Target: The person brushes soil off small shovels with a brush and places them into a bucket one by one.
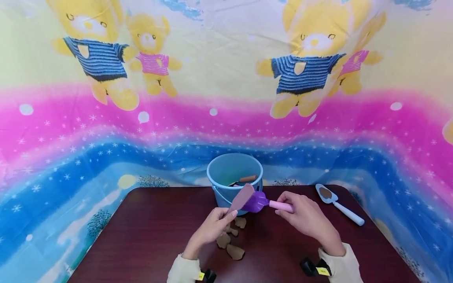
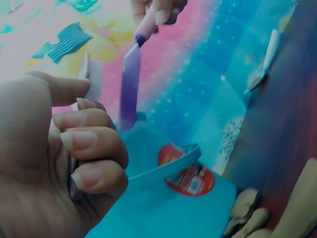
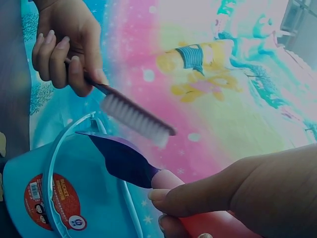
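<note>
My left hand [image 1: 212, 225] grips a brush [image 1: 242, 196] by its handle; in the right wrist view its white bristles [image 3: 136, 120] face down toward the shovel. With my right hand [image 1: 305, 214] I hold a small toy shovel by its pink handle [image 1: 281, 206]. Its purple blade [image 1: 255, 203] lies just under the brush head, in front of the bucket's rim. The light blue bucket [image 1: 222, 199] stands at the table's back edge, and a brown piece [image 1: 248, 179] and other partly hidden things show inside it.
Several irregular brown pieces [image 1: 235, 252] lie on the dark table [image 1: 152, 236] below my left hand. To the right rests a pale blue trowel [image 1: 348, 213] with a brown lump [image 1: 325, 192] in its scoop. A bear-printed cloth [image 1: 212, 129] hangs behind the table.
</note>
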A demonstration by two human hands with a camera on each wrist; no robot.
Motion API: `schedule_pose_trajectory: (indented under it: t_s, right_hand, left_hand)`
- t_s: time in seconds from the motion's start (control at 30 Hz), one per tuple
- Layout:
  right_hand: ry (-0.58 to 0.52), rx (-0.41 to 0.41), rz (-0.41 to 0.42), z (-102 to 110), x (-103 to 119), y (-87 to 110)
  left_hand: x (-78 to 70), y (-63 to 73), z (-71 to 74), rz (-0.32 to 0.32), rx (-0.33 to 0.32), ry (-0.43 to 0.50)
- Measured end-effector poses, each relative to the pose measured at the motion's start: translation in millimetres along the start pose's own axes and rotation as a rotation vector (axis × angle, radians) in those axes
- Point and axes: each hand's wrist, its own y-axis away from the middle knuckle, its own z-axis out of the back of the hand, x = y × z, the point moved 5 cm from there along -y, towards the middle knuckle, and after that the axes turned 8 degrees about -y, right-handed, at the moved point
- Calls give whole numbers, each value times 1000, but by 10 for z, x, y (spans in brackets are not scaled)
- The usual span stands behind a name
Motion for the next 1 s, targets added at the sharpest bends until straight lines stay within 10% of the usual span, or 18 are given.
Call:
schedule_pose_trajectory:
  t_s: [0.37,1.0]
  right_hand:
    - [7,12,9,-64,42,-4]
    - [33,-1,38,31,20,35]
  left_hand:
    - [-31,-31,-261,-34,92,-3]
    - [118,-7,-100,85,36,-35]
